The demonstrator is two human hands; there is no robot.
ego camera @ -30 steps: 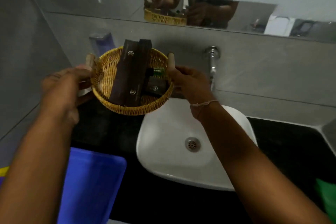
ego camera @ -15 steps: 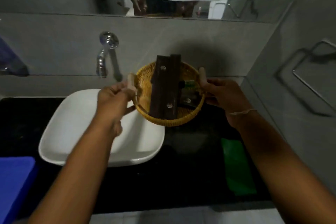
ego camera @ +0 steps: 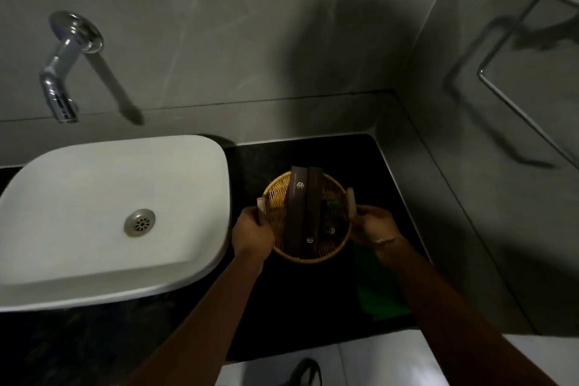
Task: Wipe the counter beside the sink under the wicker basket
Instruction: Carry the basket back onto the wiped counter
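A round wicker basket [ego camera: 275, 197] with two dark brown boxes and small toiletries in it is low over the black counter [ego camera: 313, 291] to the right of the white sink [ego camera: 103, 213]. My left hand [ego camera: 252, 235] grips its left wooden handle. My right hand [ego camera: 372, 226] grips its right handle. Whether the basket touches the counter I cannot tell. A green cloth [ego camera: 376, 291] lies on the counter under my right forearm, partly hidden.
A chrome tap [ego camera: 59, 78] juts from the grey wall above the sink. A metal towel bar [ego camera: 526, 78] is fixed to the right wall. The counter's right side meets that wall. A sandalled foot [ego camera: 305, 373] shows on the floor below.
The basket travelled from the left of the sink, across it, to the right counter and came lower. The view swung right with it. Both hands kept their grip.
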